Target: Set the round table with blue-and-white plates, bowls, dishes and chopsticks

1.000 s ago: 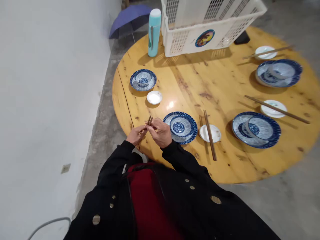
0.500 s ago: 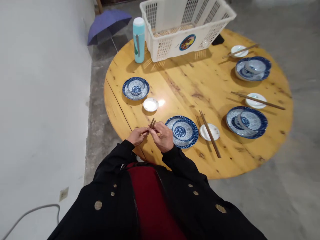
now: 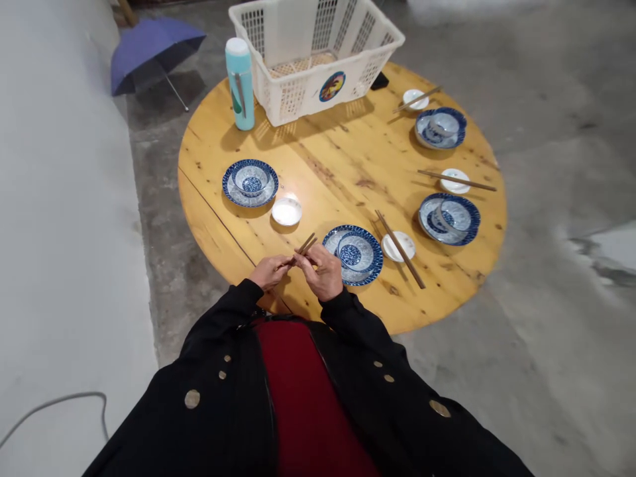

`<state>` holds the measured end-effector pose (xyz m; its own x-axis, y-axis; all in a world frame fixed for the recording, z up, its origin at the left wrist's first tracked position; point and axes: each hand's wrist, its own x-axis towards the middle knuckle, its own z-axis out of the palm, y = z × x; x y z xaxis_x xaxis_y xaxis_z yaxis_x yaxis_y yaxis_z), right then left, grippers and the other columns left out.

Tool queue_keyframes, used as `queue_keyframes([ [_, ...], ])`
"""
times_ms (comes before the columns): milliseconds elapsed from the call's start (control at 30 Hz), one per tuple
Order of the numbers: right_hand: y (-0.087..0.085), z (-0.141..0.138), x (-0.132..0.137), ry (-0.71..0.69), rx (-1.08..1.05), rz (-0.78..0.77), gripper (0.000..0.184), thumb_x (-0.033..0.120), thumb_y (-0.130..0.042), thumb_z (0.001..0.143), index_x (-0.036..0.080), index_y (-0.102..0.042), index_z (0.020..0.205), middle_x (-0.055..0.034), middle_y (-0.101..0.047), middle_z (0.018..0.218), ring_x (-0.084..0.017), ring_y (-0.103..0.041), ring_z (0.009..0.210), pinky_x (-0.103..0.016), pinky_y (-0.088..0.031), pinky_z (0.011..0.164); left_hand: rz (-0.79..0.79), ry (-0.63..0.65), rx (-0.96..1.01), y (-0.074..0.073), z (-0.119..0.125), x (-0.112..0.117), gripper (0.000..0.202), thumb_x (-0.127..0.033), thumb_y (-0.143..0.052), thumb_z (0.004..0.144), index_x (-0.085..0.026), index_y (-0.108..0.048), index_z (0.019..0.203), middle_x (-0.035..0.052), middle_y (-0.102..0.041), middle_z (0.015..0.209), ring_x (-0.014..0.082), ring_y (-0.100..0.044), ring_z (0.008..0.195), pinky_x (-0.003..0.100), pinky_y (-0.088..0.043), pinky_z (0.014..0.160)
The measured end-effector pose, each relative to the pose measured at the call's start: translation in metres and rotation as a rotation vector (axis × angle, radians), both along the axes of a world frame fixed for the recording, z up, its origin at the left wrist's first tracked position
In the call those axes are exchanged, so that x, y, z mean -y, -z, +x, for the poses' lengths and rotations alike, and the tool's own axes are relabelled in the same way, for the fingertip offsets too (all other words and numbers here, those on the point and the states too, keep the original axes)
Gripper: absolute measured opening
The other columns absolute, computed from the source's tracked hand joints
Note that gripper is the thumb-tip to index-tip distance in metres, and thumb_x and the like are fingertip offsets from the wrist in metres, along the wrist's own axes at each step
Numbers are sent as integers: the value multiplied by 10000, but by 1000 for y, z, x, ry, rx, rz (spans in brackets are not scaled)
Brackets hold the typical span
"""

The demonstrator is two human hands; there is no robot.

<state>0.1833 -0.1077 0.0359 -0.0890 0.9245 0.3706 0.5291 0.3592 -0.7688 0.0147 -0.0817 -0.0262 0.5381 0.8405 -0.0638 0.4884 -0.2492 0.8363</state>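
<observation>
Between my two hands, above the near edge of the round wooden table (image 3: pixel 342 179), are brown chopsticks (image 3: pixel 308 244), their tips pointing up and away. My left hand (image 3: pixel 271 271) is closed on them from the left, and my right hand (image 3: pixel 322 270) pinches them from the right. Fingers cover most of their length. Just right of my right hand lies a blue-rimmed plate (image 3: pixel 376 264) with a patterned bowl (image 3: pixel 352 254) on it. Beyond my hands a small white saucer (image 3: pixel 287 212) stands beside another blue-rimmed plate (image 3: pixel 232 197) and bowl.
A white plastic basket (image 3: pixel 298 96), a light-blue bottle (image 3: pixel 241 86) and a dark flat object (image 3: pixel 380 81) stand or lie at the back. Along the right are more plates with bowls, and saucers with chopsticks (image 3: pixel 400 248) across them. A purple umbrella (image 3: pixel 154 46) rests on the floor.
My view has turned to the right, so the table and dishes appear further left. More of the chopsticks shows above my fingers, and they slant further right. Both hands keep hold.
</observation>
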Motion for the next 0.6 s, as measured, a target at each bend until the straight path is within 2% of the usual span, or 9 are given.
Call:
queue_keyframes([
  [100, -1, 0, -2, 34, 4, -8, 212, 278, -536, 948, 208, -683, 810, -63, -675, 779, -188, -652, 775, -296, -522, 682, -13, 10, 28, 8, -1, -2, 302, -266, -465, 935, -159, -731, 1031, 66, -739, 931, 176, -681, 875, 245, -503, 817],
  [267, -1, 6, -9, 39, -33, -105, 307, 330, -541, 948, 201, -655, 695, -52, -660, 743, -173, -641, 696, -292, -519, 641, -52, -1, 122, 18, -1, -3, 326, -286, -465, 928, -175, -731, 1079, 66, -755, 1012, 181, -695, 944, 257, -510, 853],
  [467, -5, 10, -11, 34, -45, -126, 313, 379, -548, 946, 200, -673, 722, -51, -666, 750, -174, -653, 716, -286, -522, 641, -59, -38, 172, 21, 3, -5, 327, -297, -474, 919, -171, -742, 1056, 79, -759, 1031, 198, -703, 968, 290, -523, 885],
  [600, -6, 10, -6, 35, -40, -104, 275, 353, -540, 952, 198, -698, 788, -67, -691, 768, -191, -663, 743, -308, -535, 666, -61, -41, 175, 23, 4, -4, 315, -290, -484, 914, -174, -739, 1057, 78, -755, 1009, 191, -698, 945, 288, -525, 878],
])
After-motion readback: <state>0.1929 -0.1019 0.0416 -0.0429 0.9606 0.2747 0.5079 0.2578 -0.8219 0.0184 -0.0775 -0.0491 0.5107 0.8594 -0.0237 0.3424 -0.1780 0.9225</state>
